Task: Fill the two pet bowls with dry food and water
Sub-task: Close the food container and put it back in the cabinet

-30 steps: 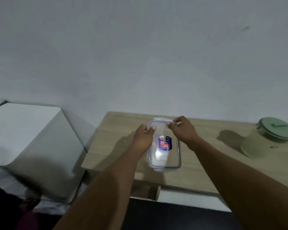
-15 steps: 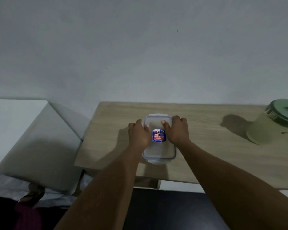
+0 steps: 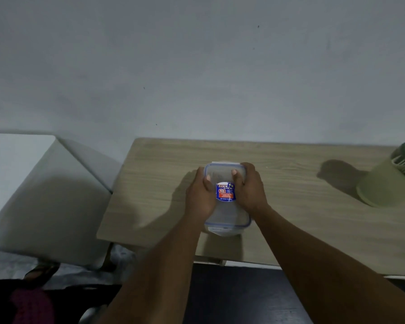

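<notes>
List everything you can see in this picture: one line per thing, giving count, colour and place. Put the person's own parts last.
table: one, light wood, centre, against the wall.
box: one, clear with a blue-rimmed lid and a blue and red label, lid on, at the table's near middle.
jug: one, pale green with a darker green lid, table's right end, partly out of frame.
white surface: one, left of the table.
wall: grey-white, behind.
sandal: one, dark, floor at lower left.
left hand: on the box's left side, thumb on the lid.
right hand: on its right side, thumb on the lid.

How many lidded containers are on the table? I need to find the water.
2: a clear container held by both hands at the table's middle, and a green pitcher at the right edge, partly cut off.
</notes>
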Demonstrator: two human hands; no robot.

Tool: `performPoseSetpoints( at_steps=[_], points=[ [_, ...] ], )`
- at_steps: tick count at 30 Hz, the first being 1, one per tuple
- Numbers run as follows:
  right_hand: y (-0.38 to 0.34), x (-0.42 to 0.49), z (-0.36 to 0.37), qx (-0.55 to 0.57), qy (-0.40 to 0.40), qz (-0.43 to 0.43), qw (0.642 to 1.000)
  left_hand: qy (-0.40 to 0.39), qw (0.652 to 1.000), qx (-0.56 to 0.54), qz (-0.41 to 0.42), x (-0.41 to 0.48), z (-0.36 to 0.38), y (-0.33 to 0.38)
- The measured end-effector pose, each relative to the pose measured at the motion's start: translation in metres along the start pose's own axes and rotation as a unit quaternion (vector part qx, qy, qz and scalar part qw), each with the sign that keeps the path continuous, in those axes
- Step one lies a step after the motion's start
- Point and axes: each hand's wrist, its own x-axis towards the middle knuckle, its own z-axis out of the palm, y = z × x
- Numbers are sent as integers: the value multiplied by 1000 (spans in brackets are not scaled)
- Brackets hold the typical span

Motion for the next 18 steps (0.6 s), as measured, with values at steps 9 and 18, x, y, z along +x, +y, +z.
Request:
performPoseSetpoints(
  at_steps=[9,18],
  points=[
    [6,1,3,-7,4,-17,1000,-68,994,-48,-66,4,0,-6],
    [7,0,5,-50,8,-16,999,16,999,-18,-26,-6,1,-7]
  ],
)
